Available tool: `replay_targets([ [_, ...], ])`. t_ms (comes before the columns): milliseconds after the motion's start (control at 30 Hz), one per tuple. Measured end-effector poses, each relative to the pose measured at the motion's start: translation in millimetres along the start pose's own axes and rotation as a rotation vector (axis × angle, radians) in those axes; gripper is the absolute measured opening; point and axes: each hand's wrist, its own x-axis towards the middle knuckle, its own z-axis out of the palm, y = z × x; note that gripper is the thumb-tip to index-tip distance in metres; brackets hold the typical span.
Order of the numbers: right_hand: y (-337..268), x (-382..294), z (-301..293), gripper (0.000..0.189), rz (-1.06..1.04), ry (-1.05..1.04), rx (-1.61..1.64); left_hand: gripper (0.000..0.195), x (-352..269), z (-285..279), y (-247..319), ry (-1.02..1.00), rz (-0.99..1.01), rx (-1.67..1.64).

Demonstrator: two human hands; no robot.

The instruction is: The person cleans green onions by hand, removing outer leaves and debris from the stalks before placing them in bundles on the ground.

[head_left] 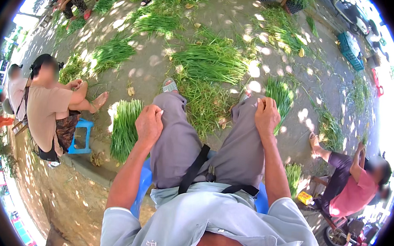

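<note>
My left hand (149, 125) is at the outer side of my left knee, its fingers curled and pinching the grey trousers (175, 138). On the other knee, my right hand (267, 117) likewise has its fingers bunched on the trouser cloth. Beside my left hand lies a thick bundle of green garlic chives (125, 132), pale ends away from me. A smaller chive bundle (279, 97) is just beyond my right hand. Between my feet spreads a loose heap of trimmed leaves (205, 105), with a large pile of long chives (211, 61) behind it.
I sit on a blue plastic stool (142, 187). A person (46, 103) sits at left on a blue stool (82, 136); another person (352, 186) sits at right near a yellow-labelled bottle (305, 198). More chive piles (111, 53) lie about. A teal crate (351, 51) stands at upper right.
</note>
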Motion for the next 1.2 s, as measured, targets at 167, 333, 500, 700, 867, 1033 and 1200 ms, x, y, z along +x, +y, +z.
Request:
replay_targets([
  [167,-4.1,1.7,-4.3,0.015,0.031,-0.003,0.026,0.008,2.4,-2.4,0.4,0.067,-0.019,0.06],
  [333,1.3,3.2,-2.8,0.014,0.011,0.032,0.06,0.009,2.5,-2.9,-0.4,0.071,0.034,0.053],
  [500,3.6,2.5,-5.1,0.013,0.024,0.031,0.076,0.009,1.3,2.7,2.7,0.057,0.098,0.046],
  [700,1.1,3.4,-4.2,0.012,-0.164,0.053,-0.112,0.007,-4.3,6.7,8.7,0.099,0.077,0.061],
  [867,-5.3,-0.7,-4.5,0.018,-0.351,-0.121,-0.154,0.007,-3.5,4.7,11.4,0.122,0.079,0.044],
  [1033,-8.5,0.1,-8.8,0.021,-0.393,-0.157,-0.174,0.007,-3.8,0.3,10.4,0.125,0.06,0.047],
  [1200,-7.0,0.9,-9.3,0.019,-0.385,-0.146,-0.109,0.008,-0.1,-1.2,6.7,0.105,0.005,0.04],
])
